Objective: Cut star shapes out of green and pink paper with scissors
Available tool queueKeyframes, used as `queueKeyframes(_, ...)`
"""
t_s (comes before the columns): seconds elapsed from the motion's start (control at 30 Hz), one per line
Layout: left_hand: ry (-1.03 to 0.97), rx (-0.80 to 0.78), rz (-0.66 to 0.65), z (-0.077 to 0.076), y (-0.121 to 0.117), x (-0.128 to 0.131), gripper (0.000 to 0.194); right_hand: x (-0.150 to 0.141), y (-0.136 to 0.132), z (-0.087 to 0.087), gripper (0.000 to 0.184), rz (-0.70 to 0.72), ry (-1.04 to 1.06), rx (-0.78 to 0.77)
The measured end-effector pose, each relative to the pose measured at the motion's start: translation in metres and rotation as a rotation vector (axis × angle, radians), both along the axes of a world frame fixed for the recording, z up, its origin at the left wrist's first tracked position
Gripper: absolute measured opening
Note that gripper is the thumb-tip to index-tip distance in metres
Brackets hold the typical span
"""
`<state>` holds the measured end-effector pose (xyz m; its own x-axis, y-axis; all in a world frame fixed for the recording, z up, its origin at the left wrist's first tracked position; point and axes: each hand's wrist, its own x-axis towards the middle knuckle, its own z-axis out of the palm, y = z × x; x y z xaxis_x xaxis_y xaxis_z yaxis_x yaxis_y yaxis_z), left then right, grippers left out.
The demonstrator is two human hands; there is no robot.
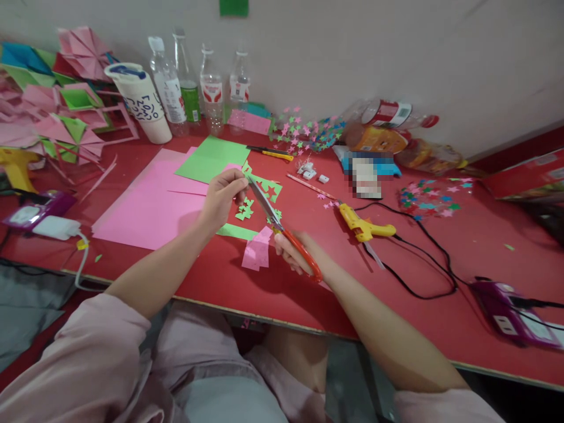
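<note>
My right hand (pixel 288 252) grips orange-handled scissors (pixel 302 249) whose blades point up and to the left. At the blade tips, my left hand (pixel 225 194) is closed in a pinch on a small piece of green paper (pixel 247 170), partly hidden by the fingers. Green paper scraps (pixel 245 209) with cut edges lie under and around the blades. Close to my right hand are pink paper pieces (pixel 257 249) and a green strip (pixel 235 231). Beneath my left forearm spreads a large pink sheet (pixel 136 205), with a green sheet (pixel 215 160) overlapping it.
A yellow glue gun (pixel 363 224) with a black cord lies to the right, near a purple power strip (pixel 506 311). Several bottles (pixel 212 94) and a white tumbler (pixel 143 106) stand along the wall. Small paper stars (pixel 304 129) are heaped behind a yellow cutter knife (pixel 275 154).
</note>
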<state>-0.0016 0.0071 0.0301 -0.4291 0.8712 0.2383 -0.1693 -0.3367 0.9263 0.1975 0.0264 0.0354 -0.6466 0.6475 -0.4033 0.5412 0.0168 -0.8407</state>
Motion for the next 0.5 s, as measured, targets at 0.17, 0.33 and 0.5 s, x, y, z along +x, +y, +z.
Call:
queueKeyframes(0.17, 0.006, -0.003, 0.003, -0.0009, 0.0007, -0.0008, 0.016, -0.0012, -0.0005, -0.0010, 0.047, -0.008, -0.014, -0.010)
queueKeyframes(0.33, -0.004, -0.001, -0.001, 0.0001, 0.0001, -0.0002, 0.016, 0.0002, -0.0009, -0.0018, 0.050, -0.004, 0.014, -0.007)
queueKeyframes(0.5, -0.017, 0.010, 0.000, 0.0010, -0.0001, 0.0006, 0.016, -0.0004, -0.0016, -0.0010, 0.049, -0.024, -0.009, -0.006)
